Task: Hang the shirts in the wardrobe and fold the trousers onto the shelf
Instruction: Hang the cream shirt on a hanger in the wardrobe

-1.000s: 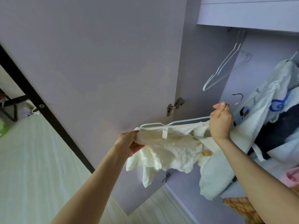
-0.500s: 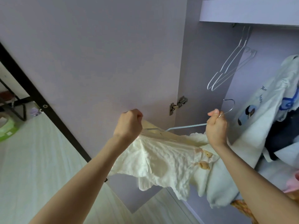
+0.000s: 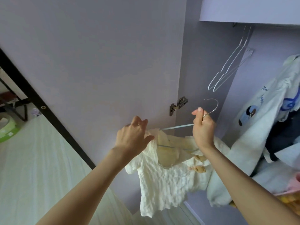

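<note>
A lilac wardrobe (image 3: 203,78) stands with its door (image 3: 97,62) swung open at left, pale wood floor (image 3: 32,159) below. The right hand (image 3: 203,127) grips the neck of a light-blue wire hanger (image 3: 177,126) just under its metal hook. A cream crinkled shirt (image 3: 164,181) hangs on the hanger, in front of the opening. The left hand (image 3: 134,137), fingers relaxed, touches the shirt's left shoulder. 2 empty white hangers (image 3: 227,72) hang inside, beside a white printed shirt (image 3: 266,114) at right.
</note>
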`<act>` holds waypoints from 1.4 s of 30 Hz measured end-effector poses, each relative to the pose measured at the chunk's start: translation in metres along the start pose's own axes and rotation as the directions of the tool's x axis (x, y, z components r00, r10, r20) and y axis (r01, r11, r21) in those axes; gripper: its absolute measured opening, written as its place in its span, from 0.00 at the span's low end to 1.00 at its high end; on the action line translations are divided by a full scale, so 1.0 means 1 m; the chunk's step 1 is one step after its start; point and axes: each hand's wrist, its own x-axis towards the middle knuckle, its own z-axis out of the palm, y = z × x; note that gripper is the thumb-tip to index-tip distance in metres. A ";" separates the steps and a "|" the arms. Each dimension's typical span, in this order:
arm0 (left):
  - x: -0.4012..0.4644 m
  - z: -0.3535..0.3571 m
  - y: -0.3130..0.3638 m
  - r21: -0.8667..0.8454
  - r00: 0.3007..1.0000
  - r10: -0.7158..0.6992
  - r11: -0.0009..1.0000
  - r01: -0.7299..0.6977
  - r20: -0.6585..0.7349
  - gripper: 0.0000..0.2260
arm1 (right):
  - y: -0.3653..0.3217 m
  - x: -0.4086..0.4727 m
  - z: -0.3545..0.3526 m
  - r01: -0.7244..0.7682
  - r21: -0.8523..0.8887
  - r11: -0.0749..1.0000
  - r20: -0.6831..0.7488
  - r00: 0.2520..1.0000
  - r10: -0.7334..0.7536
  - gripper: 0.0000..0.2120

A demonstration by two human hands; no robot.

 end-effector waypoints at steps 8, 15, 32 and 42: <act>-0.015 0.043 -0.006 -0.105 0.997 0.062 0.992 -0.066 -0.042 0.10 | 0.001 -0.035 -0.010 -0.064 0.113 0.992 0.323 0.946 0.025 0.06; -0.072 0.084 -0.032 -0.112 0.990 -0.133 0.986 0.127 -0.048 0.10 | 0.066 -0.075 -0.025 -0.094 -0.403 0.910 0.500 0.811 0.305 0.25; -0.179 0.107 -0.073 0.006 0.908 -0.418 0.908 0.418 -0.020 0.10 | 0.044 -0.113 0.016 -0.114 -0.279 0.954 0.487 0.839 0.243 0.03; -0.219 0.104 -0.069 -0.511 0.715 -0.649 0.721 0.469 -0.260 0.03 | 0.057 -0.128 -0.004 0.113 -0.236 0.965 0.864 0.480 0.155 0.06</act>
